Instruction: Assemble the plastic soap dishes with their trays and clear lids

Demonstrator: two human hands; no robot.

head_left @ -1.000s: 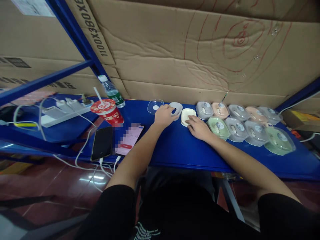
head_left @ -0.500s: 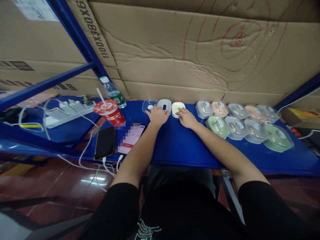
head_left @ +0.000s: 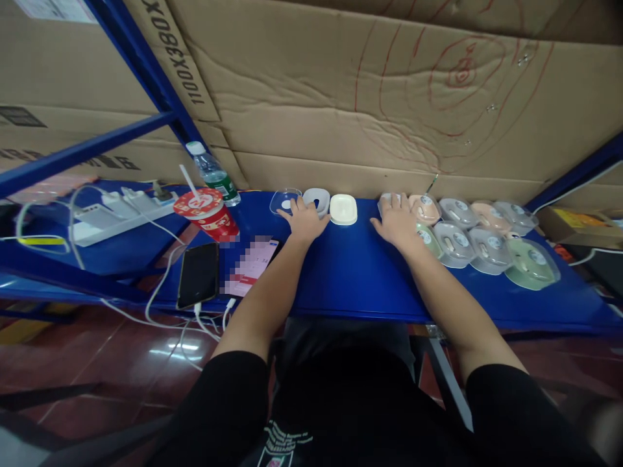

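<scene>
My left hand (head_left: 305,219) lies with fingers spread over the near edges of a clear plastic piece (head_left: 283,202) and a whitish-grey lid with a dark oval opening (head_left: 317,198). Just right of it, a cream square tray (head_left: 343,210) sits on the blue table (head_left: 360,279). My right hand (head_left: 398,224) reaches over the leftmost grey lidded container (head_left: 388,198), fingers stretched and largely covering it. Beside that hand are a peach container (head_left: 425,210) and a green one (head_left: 431,240), the latter partly behind my wrist.
More lidded containers, such as a large green one (head_left: 533,263), fill the right side. At left stand a red paper cup (head_left: 208,217) with a straw, a water bottle (head_left: 215,174), two phones (head_left: 198,275) with cables, and a power strip (head_left: 121,217). Cardboard (head_left: 302,97) walls the back.
My right hand has left the cream tray and moved right onto the leftmost grey container. My left hand stays by the clear piece and the whitish-grey lid. The view has shifted slightly.
</scene>
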